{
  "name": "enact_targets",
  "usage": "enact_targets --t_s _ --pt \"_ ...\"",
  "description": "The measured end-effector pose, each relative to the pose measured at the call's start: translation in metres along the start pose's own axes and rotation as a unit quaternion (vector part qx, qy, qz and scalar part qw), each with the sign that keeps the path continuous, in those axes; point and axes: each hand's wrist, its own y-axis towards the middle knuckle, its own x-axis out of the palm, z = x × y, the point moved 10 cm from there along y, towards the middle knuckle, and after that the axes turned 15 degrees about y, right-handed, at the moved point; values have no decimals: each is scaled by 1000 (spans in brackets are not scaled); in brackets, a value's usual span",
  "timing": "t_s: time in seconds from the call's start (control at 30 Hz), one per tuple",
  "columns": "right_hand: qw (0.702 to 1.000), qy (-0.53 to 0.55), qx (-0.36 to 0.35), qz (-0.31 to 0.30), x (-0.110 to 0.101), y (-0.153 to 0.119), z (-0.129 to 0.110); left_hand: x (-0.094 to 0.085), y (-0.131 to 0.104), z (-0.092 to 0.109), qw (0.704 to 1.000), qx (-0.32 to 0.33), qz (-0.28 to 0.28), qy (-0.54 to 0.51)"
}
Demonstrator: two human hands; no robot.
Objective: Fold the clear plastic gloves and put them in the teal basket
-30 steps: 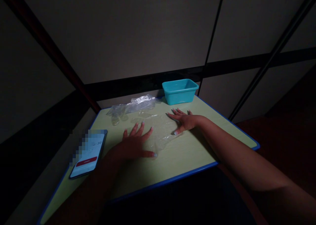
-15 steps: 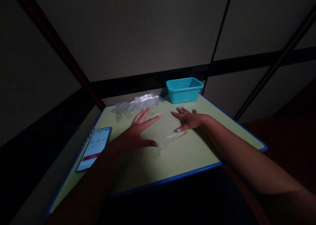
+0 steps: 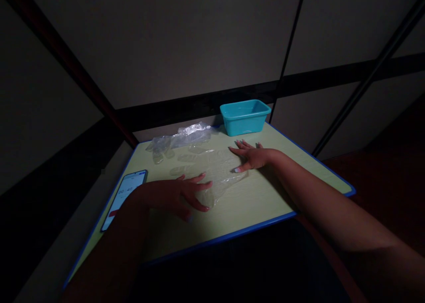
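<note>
A clear disposable plastic glove [image 3: 221, 170] lies spread flat on the pale table, its fingers pointing to the left. My right hand [image 3: 250, 157] rests with fingers spread at the glove's right end, by its cuff. Over the near left part of the glove is my left hand [image 3: 186, 194], fingers apart and holding nothing; whether its fingertips touch the plastic I cannot tell. Behind them, more crumpled clear plastic [image 3: 189, 137] with glove fingers showing lies along the table's back left edge.
A turquoise plastic basket [image 3: 245, 121] stands at the table's back right. At the left edge lies a phone [image 3: 128, 190] with a lit timer screen, partly covered by my left wrist. The blue-edged table [image 3: 259, 205] backs onto wall panels.
My left hand has moved toward me and slightly left, uncovering the glove's fingers. My right hand stays at the cuff end. The view has shifted slightly.
</note>
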Motion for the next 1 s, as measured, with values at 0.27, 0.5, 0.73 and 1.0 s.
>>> enact_targets --t_s 0.27,0.5,0.73,1.0 --pt "1000 -5 -2 6 0 2 1 13 6 -8 998 -36 -41 16" --pt "1000 -4 4 9 0 2 2 14 5 -8 998 -37 -55 17" --pt "1000 -4 1 3 0 1 0 14 5 -7 997 -47 -62 15" --pt "1000 -3 -4 3 0 1 0 0 5 -4 999 -17 21 -39"
